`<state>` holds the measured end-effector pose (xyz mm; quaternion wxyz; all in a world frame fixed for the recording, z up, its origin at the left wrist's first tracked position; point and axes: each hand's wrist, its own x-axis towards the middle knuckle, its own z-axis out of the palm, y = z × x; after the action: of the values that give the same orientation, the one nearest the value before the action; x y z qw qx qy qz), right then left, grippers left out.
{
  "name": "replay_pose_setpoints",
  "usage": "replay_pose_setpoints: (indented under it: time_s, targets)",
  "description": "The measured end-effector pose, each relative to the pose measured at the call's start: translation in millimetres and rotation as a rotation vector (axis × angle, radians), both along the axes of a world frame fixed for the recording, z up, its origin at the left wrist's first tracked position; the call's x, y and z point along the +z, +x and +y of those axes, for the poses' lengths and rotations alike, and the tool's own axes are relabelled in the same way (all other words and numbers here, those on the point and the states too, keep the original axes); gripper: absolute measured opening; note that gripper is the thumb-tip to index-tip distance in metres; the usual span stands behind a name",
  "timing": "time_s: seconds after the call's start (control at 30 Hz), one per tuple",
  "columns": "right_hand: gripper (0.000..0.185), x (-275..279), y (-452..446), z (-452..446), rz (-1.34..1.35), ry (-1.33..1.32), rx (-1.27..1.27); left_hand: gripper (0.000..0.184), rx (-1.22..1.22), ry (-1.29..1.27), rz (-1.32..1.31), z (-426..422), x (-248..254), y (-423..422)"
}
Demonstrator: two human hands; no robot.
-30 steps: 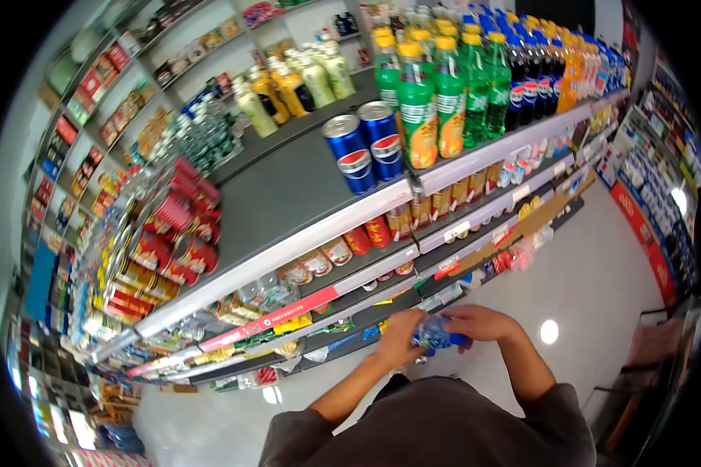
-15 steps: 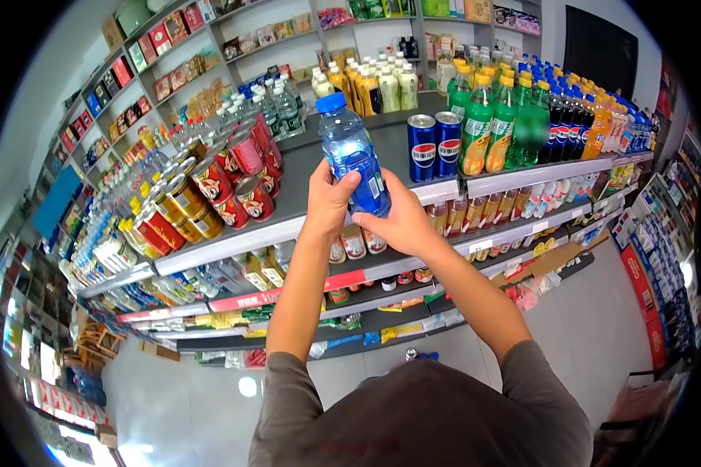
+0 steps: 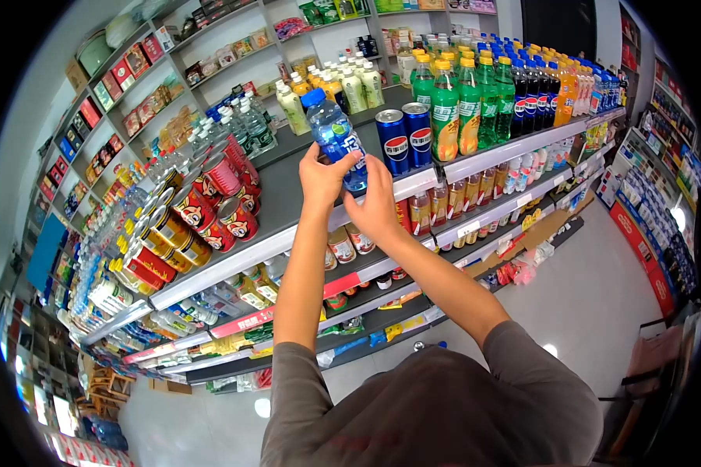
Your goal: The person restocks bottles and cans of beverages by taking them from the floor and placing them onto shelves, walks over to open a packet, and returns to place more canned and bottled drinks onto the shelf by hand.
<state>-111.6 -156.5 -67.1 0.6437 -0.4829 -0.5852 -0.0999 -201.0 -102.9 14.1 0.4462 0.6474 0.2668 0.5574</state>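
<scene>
Just left of the yellow-capped green bottles stand two blue cans; to their right, dark bottles, then orange bottles; well to their left, red cans.

The floor is gray and shiny, with bright spots of light. Shelves line the white wall behind.
</scene>
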Motion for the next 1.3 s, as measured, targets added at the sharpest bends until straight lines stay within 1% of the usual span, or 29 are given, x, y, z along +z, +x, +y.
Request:
replay_pose_setpoints:
  time_s: [0.13,0.23,0.37,0.5,0.57,0.73,0.83,0.93,1.0,1.03,1.1,1.2,1.23,1.3]
  targets:
    - [0.068,-10.3,9.9,-7.4,-0.046,-0.078,0.066,0.038,-0.052,0.045,-0.018,29.0,-12.9,12.5]
    - [0.068,-13.6,19.2,-6.2,-0.091,-0.171,0.051,0.040,-0.099,0.074,0.002,34.8,-22.1,21.7]
    - [0.067,-22.5,24.4,-9.2,-0.028,-0.189,0.073,0.042,-0.151,0.070,0.003,44.6,-36.6,30.0]
    - [0.067,-21.3,26.7,-12.2,-0.014,-0.164,0.082,0.044,-0.248,0.024,0.008,40.9,-30.8,27.2]
    - [0.068,-23.7,27.1,-12.0,-0.021,-0.148,0.085,0.050,-0.292,0.036,-0.009,50.1,-35.9,26.8]
    - [0.068,-24.8,27.7,-13.9,-0.016,-0.146,0.090,0.054,-0.322,0.013,-0.027,52.0,-38.3,27.2]
    - [0.068,-25.5,27.8,-17.6,-0.010,-0.156,0.100,0.062,-0.345,-0.007,-0.004,53.9,-38.8,25.9]
    - [0.068,-24.7,29.4,-17.8,-0.002,-0.158,0.105,0.053,-0.296,0.026,0.015,56.9,-43.8,27.7]
    - [0.068,-25.6,29.5,-18.6,0.003,-0.150,0.103,0.056,-0.303,0.011,0.026,55.8,-43.7,27.2]
    - [0.066,-26.4,28.9,-22.4,0.061,-0.166,0.146,0.057,-0.308,0.001,0.036,53.8,-43.2,26.1]
    - [0.064,-28.3,32.4,-33.2,0.181,-0.193,0.227,0.053,-0.280,0.003,0.072,49.4,-39.2,26.5]
    - [0.059,-50.5,52.4,-49.3,0.053,-0.105,0.071,0.050,-0.266,0.015,0.075,47.1,-39.5,25.6]
    - [0.055,-61.5,60.2,-57.4,0.103,-0.105,0.090,0.049,-0.271,0.018,0.070,48.2,-41.3,26.2]
    - [0.054,-92.9,81.4,-77.9,0.144,-0.151,0.044,0.051,-0.252,0.032,0.069,56.1,-47.9,28.0]
